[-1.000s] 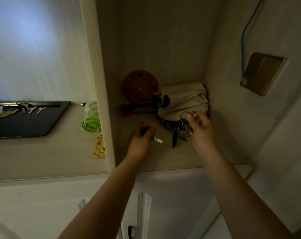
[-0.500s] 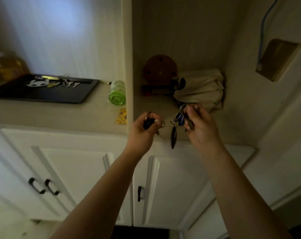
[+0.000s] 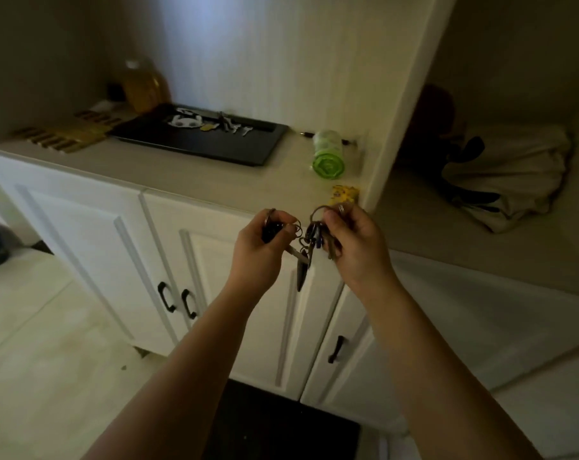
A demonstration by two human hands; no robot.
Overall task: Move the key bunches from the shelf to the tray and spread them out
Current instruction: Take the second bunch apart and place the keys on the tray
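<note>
Items on the tray (image 3: 195,151) (keys, perhaps) too small to tell.

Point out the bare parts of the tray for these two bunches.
The tray's near half and right end, toward the green roll, are bare. The back strip is crowded with keys and a white keychain.

The left hand (image 3: 258,242) and right hand (image 3: 352,242) are side by side in front of the counter (image 3: 182,174) edge, each holding a key bunch (image 3: 274,227), (image 3: 314,237) between them. Beyond and left of the left hand, a tray (image 3: 198,142) lies on the counter with keys (image 3: 230,126) in it. A bottle (image 3: 143,84) stands behind the tray. A roll (image 3: 327,156) lies beyond the hands. Right of the right hand, a bag (image 3: 513,174) lies on the shelf (image 3: 464,240).
</note>
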